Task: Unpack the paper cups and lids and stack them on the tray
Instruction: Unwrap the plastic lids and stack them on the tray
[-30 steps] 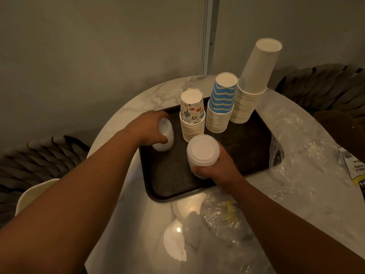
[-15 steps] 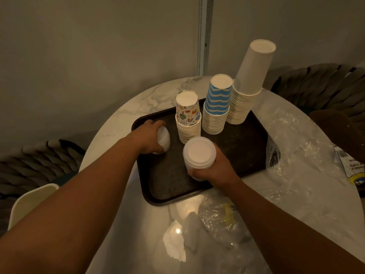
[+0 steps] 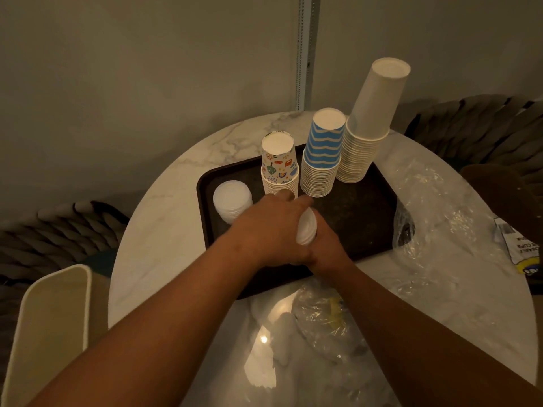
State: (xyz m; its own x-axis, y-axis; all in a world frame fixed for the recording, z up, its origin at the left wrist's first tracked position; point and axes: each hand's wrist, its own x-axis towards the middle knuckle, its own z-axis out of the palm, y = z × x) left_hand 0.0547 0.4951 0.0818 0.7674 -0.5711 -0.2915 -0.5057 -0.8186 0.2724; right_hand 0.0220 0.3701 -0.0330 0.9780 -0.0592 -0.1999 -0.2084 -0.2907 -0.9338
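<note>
Head view, near to far: crumpled plastic wrap (image 3: 320, 324) lies on the marble worktop (image 3: 164, 218) closest to the person, more clear wrap (image 3: 440, 218) at right. Just past it, over the near part of the dark tray (image 3: 361, 212), both hands meet on a white lid stack (image 3: 307, 227). Left hand (image 3: 273, 230) covers it from the left, fingers draped over the top; right hand (image 3: 326, 245) holds it from below and the right side, mostly hidden. Stack looks tilted, whether it touches the tray cannot be told. Second lid pile (image 3: 232, 201) sits free at the tray's left. Farther back, three upside-down cup stacks in a row: patterned cups (image 3: 279, 168), blue striped cups (image 3: 321, 154), tall white cups (image 3: 367, 124). Step in hand, by my read: squaring and placing the last lids; cups look done. Next move calls for setting the stack upright on bare tray, near the other lids, clear of the patterned cups, which stand close by.
</note>
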